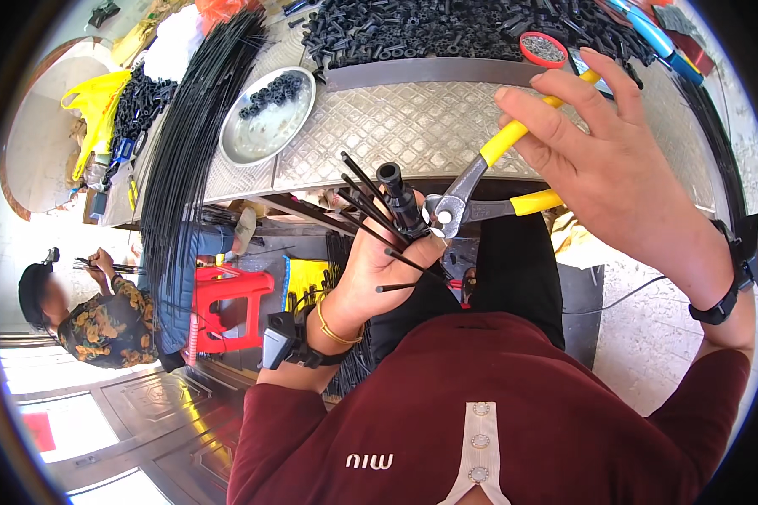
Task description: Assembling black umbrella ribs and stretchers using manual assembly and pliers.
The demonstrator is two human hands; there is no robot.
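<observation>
My left hand (pixel 379 273) is closed around several thin black rods (pixel 366 206) that fan out, together with a black tubular fitting (pixel 403 202) standing upright with its hollow end on top. My right hand (pixel 606 156) grips pincers with yellow handles (pixel 472 187); the handles are spread wide, with the fingers over the upper one and the lower one near the palm. The metal jaws are beside the fitting, close to my left thumb and fingertips. Whether they bite on anything is too small to tell.
Ahead is a metal-topped table (pixel 379 122) with a heap of black fittings (pixel 446 34), a red dish of small metal pieces (pixel 543 50), a metal bowl (pixel 265 143) and a long rod bundle (pixel 198 126). A red stool (pixel 236 307) and another person (pixel 105 324) holding rods are at left.
</observation>
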